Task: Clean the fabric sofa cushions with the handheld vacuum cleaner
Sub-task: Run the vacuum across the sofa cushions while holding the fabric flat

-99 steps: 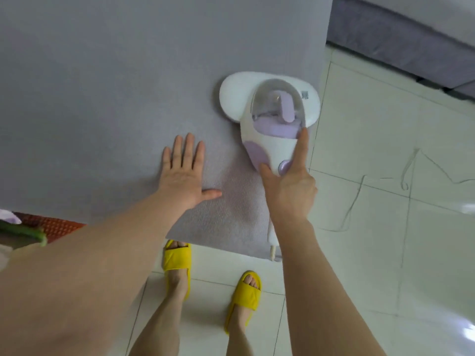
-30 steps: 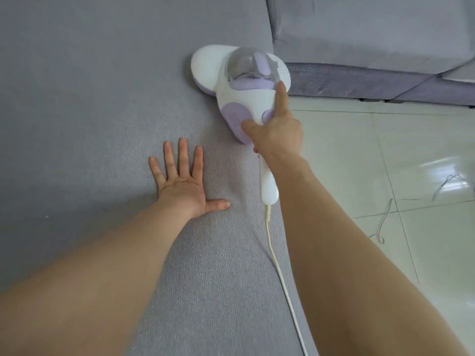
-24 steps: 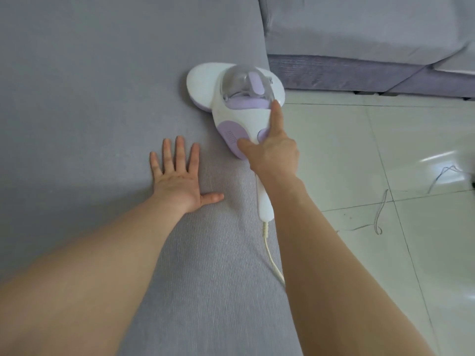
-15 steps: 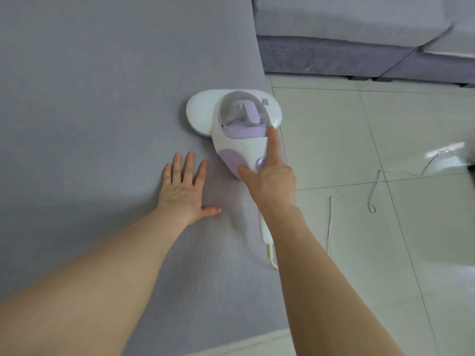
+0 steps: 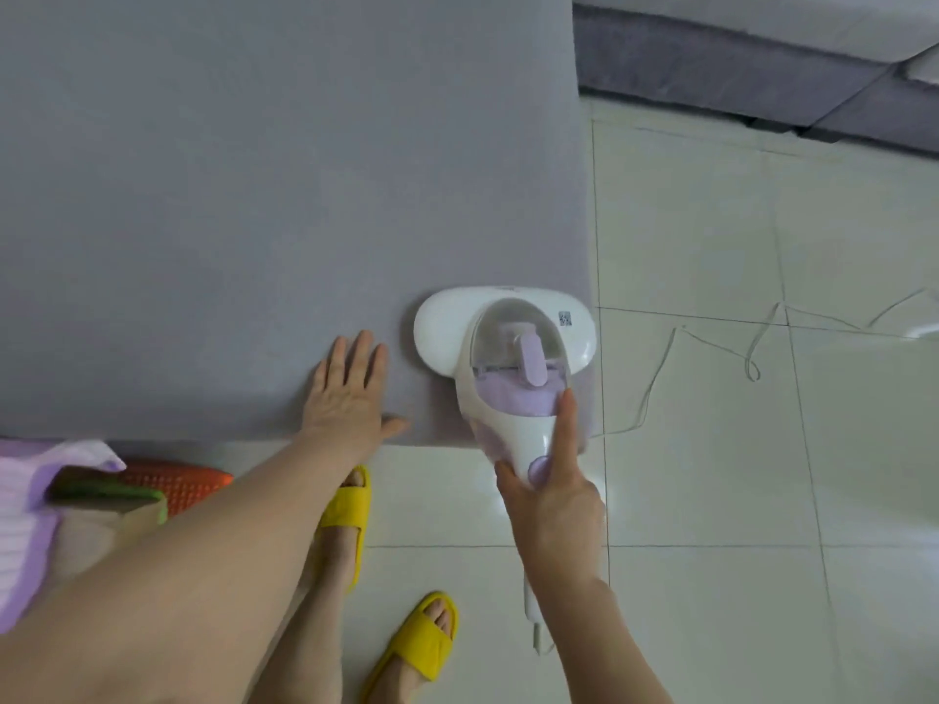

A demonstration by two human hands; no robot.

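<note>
Head view: handheld vacuum cleaner (image 5: 508, 368) sits at the near right corner of the grey sofa cushion (image 5: 264, 195). Right hand (image 5: 551, 492) grip clamped around its handle, index finger laid forward along the body. Left hand (image 5: 348, 393) lies flat on the fabric, fingers apart, holding nothing, just left of the head.

Risk: head's right end overhangs the cushion edge; further right travel could tip it off toward the tiled floor (image 5: 737, 449). Power cord (image 5: 655, 378) trails slack right of the grip; snag possible.

Long axis runs handle-to-head, head pointing away from the person.
</note>
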